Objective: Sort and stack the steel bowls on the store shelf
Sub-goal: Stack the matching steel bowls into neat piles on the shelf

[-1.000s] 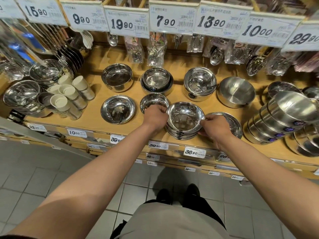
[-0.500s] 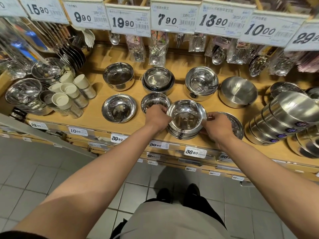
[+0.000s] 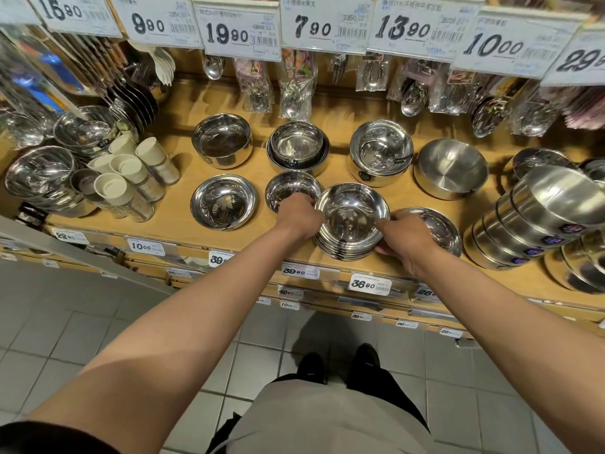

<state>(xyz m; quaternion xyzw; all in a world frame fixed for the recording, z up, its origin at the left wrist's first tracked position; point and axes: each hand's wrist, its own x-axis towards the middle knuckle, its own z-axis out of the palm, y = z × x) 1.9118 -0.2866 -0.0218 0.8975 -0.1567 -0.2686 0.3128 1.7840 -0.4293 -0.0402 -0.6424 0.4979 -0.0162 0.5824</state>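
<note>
The person stands at the wooden shelf (image 3: 176, 204) with both arms stretched out to a stack of shallow steel bowls (image 3: 352, 221) sitting near the shelf's front edge, about midway along it. The left hand (image 3: 299, 216) grips the stack's left rim, its fingers curled over the edge; the right hand (image 3: 404, 235) holds the right side lower down, fingers tucked around the bottom bowls and thumb up at the rim.

Just behind the left hand sits a small steel bowl (image 3: 291, 190), and a wider single bowl (image 3: 223, 205) lies further left along the front edge. A flat steel dish (image 3: 438, 229) lies just beside the right hand. Along the back of the shelf stand a deep bowl (image 3: 222, 140), a nested pair (image 3: 297, 148), a taller stack (image 3: 379, 152) and a matte bowl (image 3: 450, 168). A tilted column of bowls (image 3: 537, 221) leans at the right end, and white-lidded cups (image 3: 131, 178) cluster toward the left end.
</note>
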